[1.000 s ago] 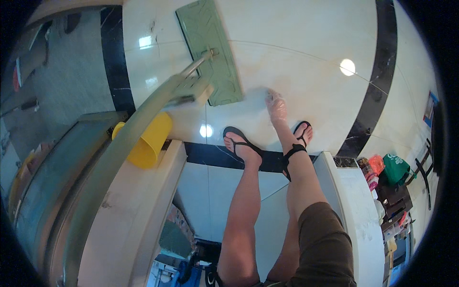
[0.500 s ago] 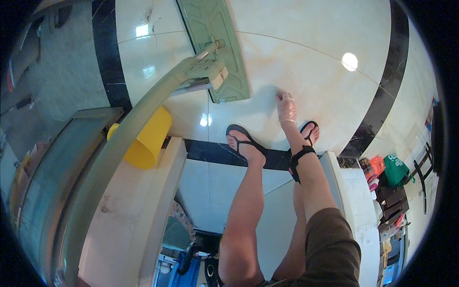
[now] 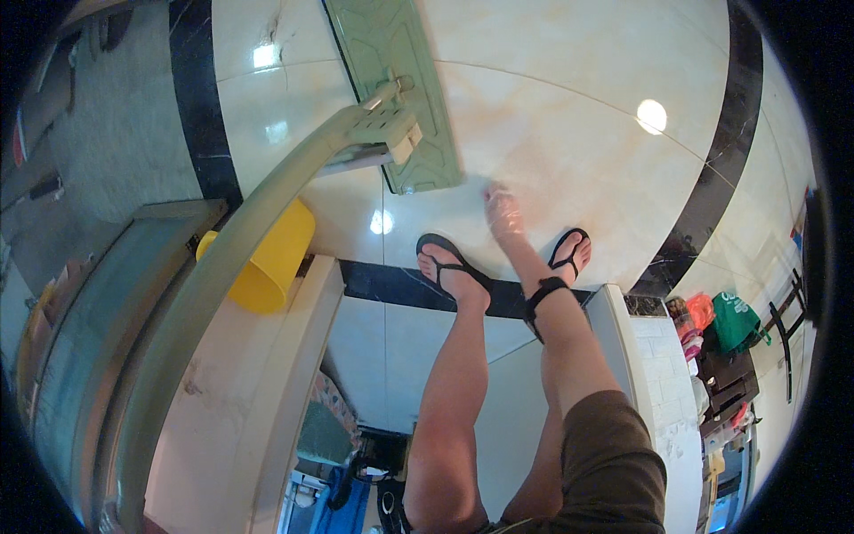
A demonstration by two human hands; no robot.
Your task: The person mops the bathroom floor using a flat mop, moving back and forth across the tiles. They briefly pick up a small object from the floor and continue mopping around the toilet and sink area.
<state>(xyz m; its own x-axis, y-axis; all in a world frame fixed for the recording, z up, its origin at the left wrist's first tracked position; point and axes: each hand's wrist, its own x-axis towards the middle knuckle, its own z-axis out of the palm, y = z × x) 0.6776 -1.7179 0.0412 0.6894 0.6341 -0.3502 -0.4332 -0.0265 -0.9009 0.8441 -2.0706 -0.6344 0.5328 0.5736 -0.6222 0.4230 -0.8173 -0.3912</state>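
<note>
A flat mop with a green rectangular head (image 3: 416,133) rests on the glossy cream floor. Its long pale green pole (image 3: 200,289) curves down to the lower left of the view. There, a sliver of my left hand (image 3: 109,516) in a clear glove shows around the pole; most of it is cut off by the edge. My right hand (image 3: 504,214), also in a clear plastic glove, hangs above the floor just right of the mop head's near end, apart from it. Motion smears its fingers, and no object shows in it.
A yellow bin (image 3: 276,258) stands behind the pole, beside a pale wall end (image 3: 294,356). My feet, in black flip-flops (image 3: 452,265), straddle a dark floor strip (image 3: 374,280). At right, a green bag (image 3: 737,322) sits among clutter past a white-tiled ledge (image 3: 663,383).
My right hand has swung left toward the mop head and slightly nearer to me, blurring as it moves. The mop stays in place, apart from a slight shift of the whole view.
</note>
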